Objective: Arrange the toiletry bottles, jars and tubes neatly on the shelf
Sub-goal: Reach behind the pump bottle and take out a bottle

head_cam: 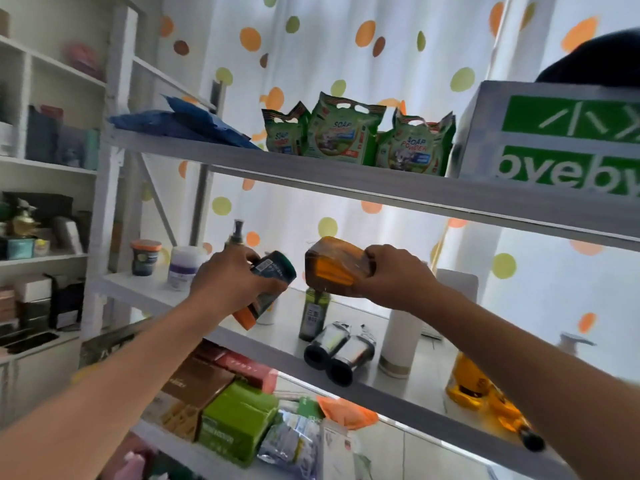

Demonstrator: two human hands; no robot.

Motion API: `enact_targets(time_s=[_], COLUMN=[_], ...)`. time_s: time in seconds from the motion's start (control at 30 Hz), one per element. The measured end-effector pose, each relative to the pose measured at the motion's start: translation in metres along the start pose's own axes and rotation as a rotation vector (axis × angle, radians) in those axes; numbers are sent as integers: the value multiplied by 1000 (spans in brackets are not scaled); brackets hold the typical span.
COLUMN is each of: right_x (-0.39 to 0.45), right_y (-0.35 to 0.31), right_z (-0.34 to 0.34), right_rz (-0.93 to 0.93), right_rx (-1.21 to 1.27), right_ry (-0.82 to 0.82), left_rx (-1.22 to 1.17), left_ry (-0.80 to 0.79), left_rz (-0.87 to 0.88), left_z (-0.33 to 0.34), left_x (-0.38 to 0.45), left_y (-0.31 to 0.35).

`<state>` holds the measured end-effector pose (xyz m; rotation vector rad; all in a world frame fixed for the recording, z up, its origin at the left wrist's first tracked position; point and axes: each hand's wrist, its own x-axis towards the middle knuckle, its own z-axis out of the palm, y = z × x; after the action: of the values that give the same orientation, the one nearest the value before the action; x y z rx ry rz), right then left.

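Partway through, at a guess. Nearest on the middle shelf (398, 386), toward its front edge: two dark tubes (339, 351) lying flat side by side, an amber pump bottle (476, 379) tipped over at the right end, a white cylinder (401, 341) upright between them. All probably waiting to be stood up and lined.

Raised above the shelf: left hand (230, 282), fingers clamped on a dark bottle with an orange cap (266, 289), tilted cap-down. Right hand (394, 275), fingers wrapped round an orange-brown bottle (334, 266), held on its side. Neither set down yet.

Just under the right hand, a dark green bottle (313, 317) upright.

Farther back at the left: an orange-lidded jar (145, 258) and a white jar (183, 265) upright and close together, a pump bottle (235, 235) behind the left hand. Looks like the tidy end already begun.
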<state>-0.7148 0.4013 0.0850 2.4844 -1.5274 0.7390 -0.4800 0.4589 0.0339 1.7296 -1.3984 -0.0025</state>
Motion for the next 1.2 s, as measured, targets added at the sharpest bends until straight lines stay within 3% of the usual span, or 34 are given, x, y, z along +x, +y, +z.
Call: enact_targets(time_s=[0.27,0.7,0.87,1.0,1.2], right_x=[-81,-275,-353,-404,-465], right_y=[84,341,435,497,580], right_z=[-46,-178,-229,-256,-265], right_rz=[217,570,633,666,857], right_rx=[-8,-71,-101,-86,-17], right_ry=[26,196,230,230,257], left_rx=[-110,-238,-251,-262,-360], left_ry=[-130,-342,-317,-325,-448], left_rz=[128,437,523,548,545], left_z=[69,223,281,321,375], left_x=[-45,-174,-232,-276,-329], left_y=[75,350,455,526,599])
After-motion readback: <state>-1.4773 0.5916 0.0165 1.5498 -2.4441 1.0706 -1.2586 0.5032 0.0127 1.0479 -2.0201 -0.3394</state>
